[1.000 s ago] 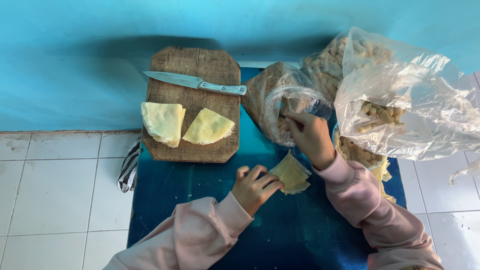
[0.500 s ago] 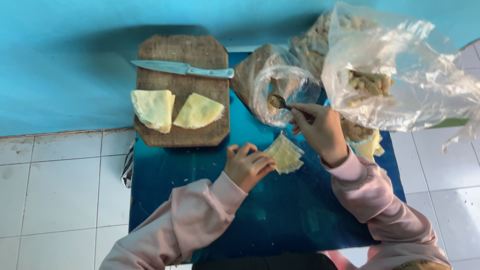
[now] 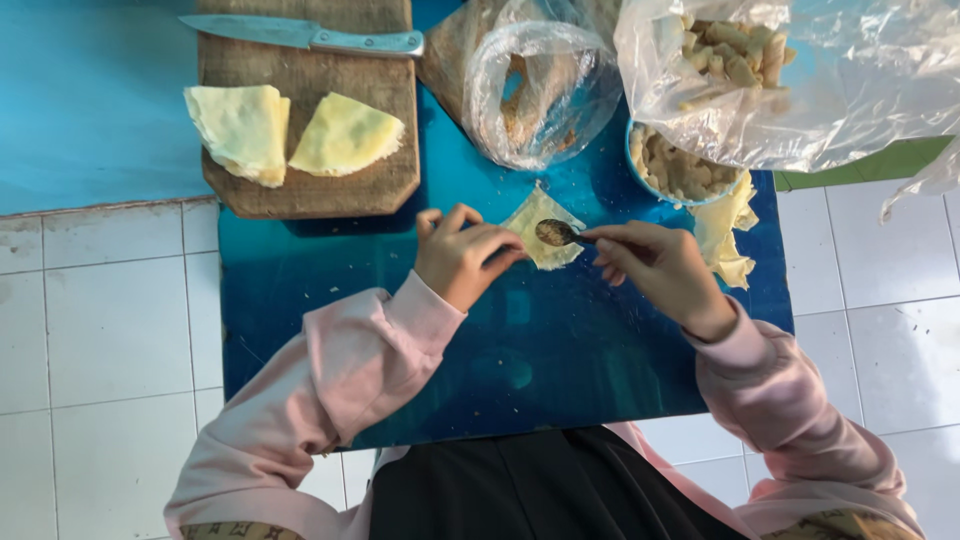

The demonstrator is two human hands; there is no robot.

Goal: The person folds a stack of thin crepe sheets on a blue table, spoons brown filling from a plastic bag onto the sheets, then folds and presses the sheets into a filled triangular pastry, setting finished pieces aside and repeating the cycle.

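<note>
Filling is carried on a spoon (image 3: pixel 556 233) pinched between the fingers of the right hand (image 3: pixel 655 272); the loaded bowl of the spoon is now held just over the small wrapper (image 3: pixel 545 232) on the blue board (image 3: pixel 520 360), whereas a moment earlier the same hand was raised to the mouth of the open plastic bag (image 3: pixel 540 90) behind it; the scoop has thus been taken and brought to the wrapper, though it cannot be told whether the spoon already touches the dough. The wrapper's near edge is pinned flat by the fingertips of the left hand (image 3: pixel 462 255), closed lightly on it, much as it was half a second ago. Further out, a bowl (image 3: pixel 680 175) of pale pieces sits just beside the wrapper under a large clear bag (image 3: pixel 790 80), with a loose sheet of dough (image 3: pixel 730 235) at its edge; two folded sheets (image 3: pixel 290 130) and a knife (image 3: pixel 300 34) lie untouched on the wooden board (image 3: pixel 310 190), well apart to the left.
</note>
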